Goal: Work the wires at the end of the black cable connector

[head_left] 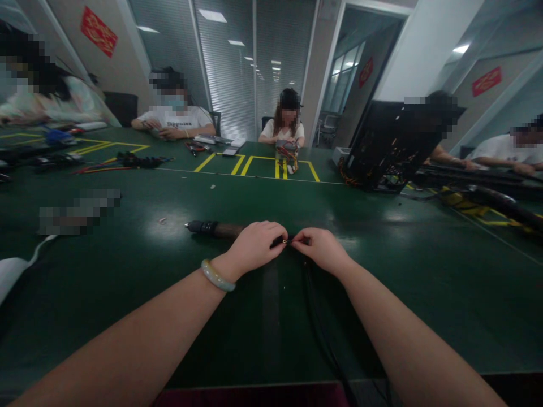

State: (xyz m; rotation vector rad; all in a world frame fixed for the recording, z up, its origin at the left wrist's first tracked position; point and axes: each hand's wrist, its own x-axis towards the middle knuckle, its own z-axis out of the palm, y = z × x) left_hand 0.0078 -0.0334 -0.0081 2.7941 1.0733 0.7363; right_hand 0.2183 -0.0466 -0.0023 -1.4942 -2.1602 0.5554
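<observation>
My left hand (pixel 257 246), with a pale green bangle on the wrist, is closed around a dark rod-shaped tool (pixel 214 229) that lies on the green table (pixel 127 282) and points left. My right hand (pixel 322 249) is pinched shut right beside it, fingertips meeting the left hand's at a small shiny part (pixel 284 241) on the tool's end. A black cable (pixel 316 316) runs from that spot toward me across the table.
Several people sit around the table. A black open computer case (pixel 382 152) stands at the right, with cables and a dark tube (pixel 487 198) beyond it. Wire bundles (pixel 127 162) lie at the left, yellow tape lines (pixel 254 164) mark the far middle.
</observation>
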